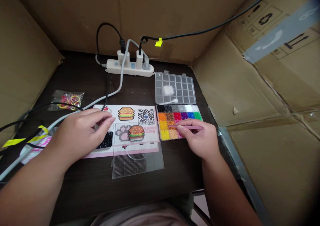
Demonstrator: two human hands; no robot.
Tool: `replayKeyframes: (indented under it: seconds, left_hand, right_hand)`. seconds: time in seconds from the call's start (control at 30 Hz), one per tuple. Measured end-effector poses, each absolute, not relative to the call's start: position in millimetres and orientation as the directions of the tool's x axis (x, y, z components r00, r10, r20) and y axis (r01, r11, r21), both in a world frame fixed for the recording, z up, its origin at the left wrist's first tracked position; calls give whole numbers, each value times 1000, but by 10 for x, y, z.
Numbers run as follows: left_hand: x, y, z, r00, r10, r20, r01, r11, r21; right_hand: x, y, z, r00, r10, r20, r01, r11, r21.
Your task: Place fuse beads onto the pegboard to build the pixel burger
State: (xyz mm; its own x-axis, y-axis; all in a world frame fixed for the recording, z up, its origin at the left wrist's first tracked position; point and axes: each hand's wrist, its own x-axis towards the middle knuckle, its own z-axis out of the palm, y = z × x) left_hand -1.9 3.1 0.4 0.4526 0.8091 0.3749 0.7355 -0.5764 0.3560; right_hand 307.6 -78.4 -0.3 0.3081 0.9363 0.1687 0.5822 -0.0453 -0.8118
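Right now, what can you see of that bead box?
The bead box, seemingly clear plastic, lies open on the dark table, its gridded lid laid back. Compartments hold black, grey, white, orange, brown, red, purple, blue, green, yellow and pink beads. The right hand holds pink tweezers over it; contact is unclear.

Black tray partly behind left fingers; pink tweezers too small to tell at tips

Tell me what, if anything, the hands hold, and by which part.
The right hand holds the tweezers around the middle; whether the left hand holds anything can't be told.
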Motion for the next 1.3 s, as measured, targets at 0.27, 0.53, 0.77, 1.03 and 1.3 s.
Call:
replayKeyframes:
  seconds: [0.27,0.53,0.77,1.03,1.3]
  left_hand:
    - [-8,27,1,433,824,365,745,-555,369]
    - [-11,24,9,449,820,355,747,-562,355]
    - [-13,31,-4,439,823,359,749,-557,359]
    - [-20,29,-2,439,823,360,746,-557,364]
    - [-28,26,-6,447,818,361,744,-564,357]
  right_hand:
    - [3078,-780,9,322,931,174,587,-52,-808]
    - [3069,-761,15,326,933,150,598,-80,-797]
    - [3062,-759,25,322,933,164,588,-61,-807]
    - [3042,-742,43,312,936,162,566,-46,-823]
    - [3059,-745,17,348,928,132,540,-84,-837]
